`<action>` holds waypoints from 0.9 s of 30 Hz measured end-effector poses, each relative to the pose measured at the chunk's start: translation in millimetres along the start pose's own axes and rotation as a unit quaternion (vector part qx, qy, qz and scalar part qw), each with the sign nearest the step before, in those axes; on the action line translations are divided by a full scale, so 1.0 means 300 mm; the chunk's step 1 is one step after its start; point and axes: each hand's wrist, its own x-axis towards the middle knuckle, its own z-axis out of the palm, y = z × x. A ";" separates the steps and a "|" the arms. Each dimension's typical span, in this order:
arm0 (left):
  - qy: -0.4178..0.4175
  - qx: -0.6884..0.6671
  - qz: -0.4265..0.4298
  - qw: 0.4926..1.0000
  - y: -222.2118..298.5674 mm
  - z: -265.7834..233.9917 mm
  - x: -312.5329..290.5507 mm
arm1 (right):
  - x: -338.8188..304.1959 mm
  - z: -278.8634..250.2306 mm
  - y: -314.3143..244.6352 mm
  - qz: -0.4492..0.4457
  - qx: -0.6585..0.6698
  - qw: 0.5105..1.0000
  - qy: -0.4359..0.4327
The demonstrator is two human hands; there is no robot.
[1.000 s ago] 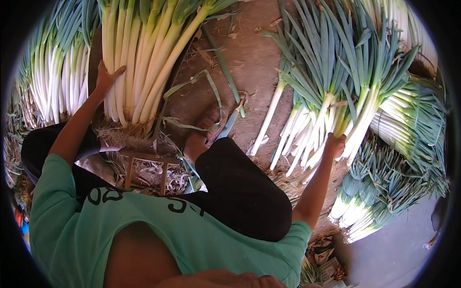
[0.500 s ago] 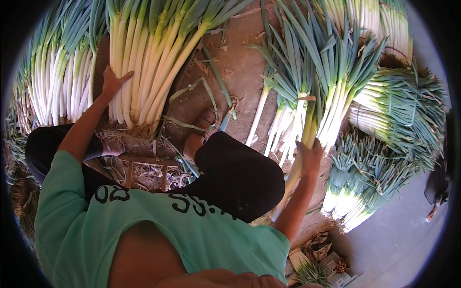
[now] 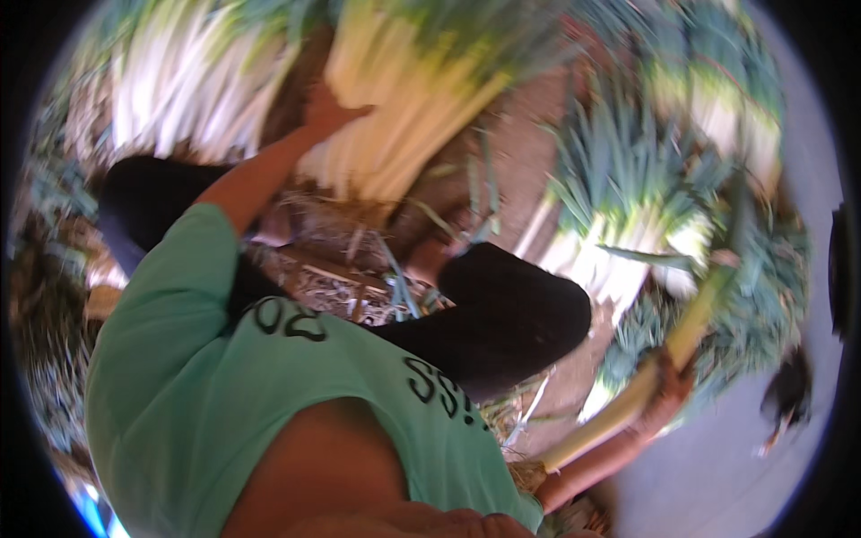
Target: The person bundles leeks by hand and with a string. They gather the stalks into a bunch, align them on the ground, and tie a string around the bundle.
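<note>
Well, the biggest thing near you is the fat bundle of long green-and-white stalks (image 3: 395,117) at 12 o'clock, its roots pointing back at you. Another big bunch (image 3: 193,90) sits at 10 o'clock, and a bright pile (image 3: 619,202) lies at 2 o'clock. Farther out at 2 o'clock is a bundle (image 3: 731,99) with a thin red tie.

You have 1 long stalk (image 3: 695,318) slanting from 5 o'clock, close to your shirt (image 3: 296,430), up to between 2 and 3 o'clock. Your right hand (image 3: 665,390), at 4 o'clock, is wrapped around its pale lower part. Your left hand (image 3: 334,115), at 11 o'clock, lies on the left edge of the fat bundle with its thumb stuck out.

To do this well, I'd hold the long stalk by that thick pale part, snug but not hard, so it does not snap. Mind its leafy top, which could catch on the leaves near 3 o'clock. I'd press the fat bundle gently with your left palm so it doesn't tip or spread.

Much is blurry now. The fat bundle's green tops run off the top edge. The long stalk's leaf tip gets lost among other leaves, and I can't be sure it is only 1 stalk. Your left fingers are hard to see, so I can't tell if they squeeze. I can't tell what the small dark thing (image 3: 789,387) near 4 o'clock is.
</note>
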 end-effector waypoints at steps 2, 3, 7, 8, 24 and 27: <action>-0.039 -0.087 0.030 0.995 0.068 -0.071 -0.021 | 0.013 0.018 -0.128 -0.062 -0.026 0.998 -0.005; -0.051 -0.117 0.031 0.991 0.068 -0.086 -0.022 | 0.057 0.063 -0.163 -0.085 -0.007 0.996 -0.018; -0.125 -0.139 0.018 0.982 0.049 -0.165 -0.032 | 0.169 0.531 -0.300 -0.155 0.090 0.984 0.019; -0.133 -0.139 -0.004 0.981 0.002 -0.174 -0.034 | 0.241 0.712 -0.261 -0.176 0.178 0.967 -0.043; -0.162 -0.205 -0.026 0.965 0.037 -0.204 -0.026 | -0.296 1.510 0.520 -0.182 -0.126 0.921 -0.320; -0.162 -0.174 -0.047 0.970 0.038 -0.182 -0.030 | -0.259 1.482 0.386 0.012 0.038 0.936 -0.349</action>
